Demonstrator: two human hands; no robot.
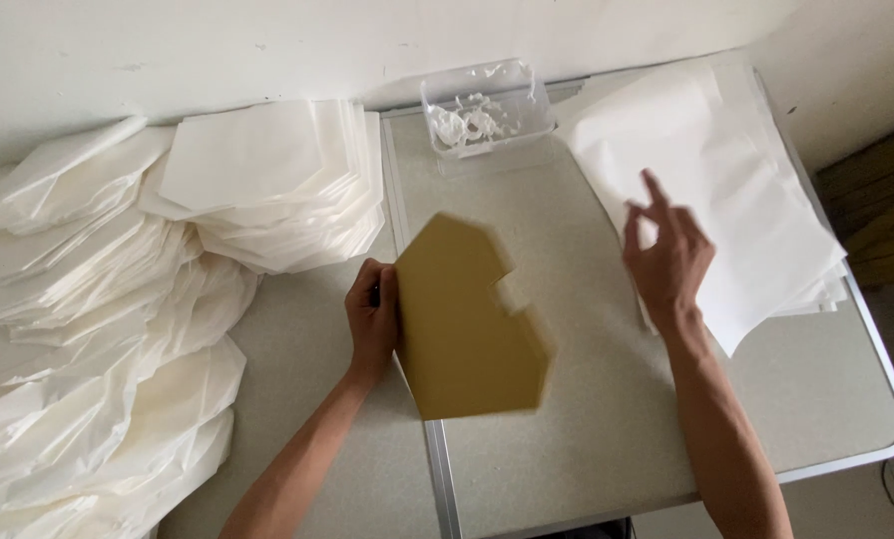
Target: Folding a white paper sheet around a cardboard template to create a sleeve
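- A left hand (372, 317) grips the left edge of a tan cardboard template (467, 319), fingers clamped on it, at the centre of a grey speckled table (607, 419).
- The right hand (671, 258) hovers at three o'clock, fingers spread apart, holding nothing, over a stack of white paper sheets (736, 200).
- At twelve o'clock sits a clear plastic tub (487, 108); at ten o'clock, a pile of cut white sheets (267, 180); at nine o'clock, crumpled paper offcuts (78, 339).
- The template looks blurred; held by one edge only, it could slip or swing and disturb the stacks.
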